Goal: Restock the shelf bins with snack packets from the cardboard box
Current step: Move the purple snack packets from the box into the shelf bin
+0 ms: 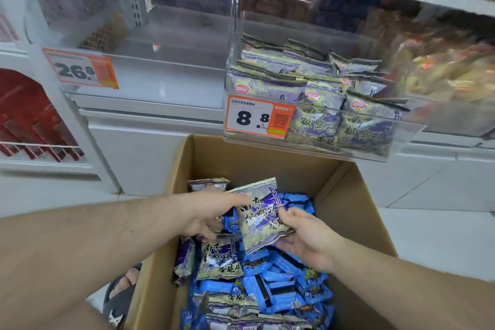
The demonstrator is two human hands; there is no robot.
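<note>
An open cardboard box (356, 211) stands on the floor below the shelf, filled with purple-and-gold snack packets (219, 260) and small blue packets (270, 286). Over the box, my right hand (305, 238) pinches one purple-and-gold packet (261, 217) by its right edge, thumb on top. My left hand (211, 211) touches the same packet's left side with its fingers, and I cannot tell whether it grips. Above, a clear shelf bin (401, 131) with an 8.8 price tag (258, 118) holds several matching packets.
To the left, a clear bin (160, 83) tagged 26.8 looks nearly bare. Bins further right hold orange and brown packets (442, 72). A white cabinet front (139, 153) stands behind the box. My sandalled foot (120, 292) is beside the box's left wall.
</note>
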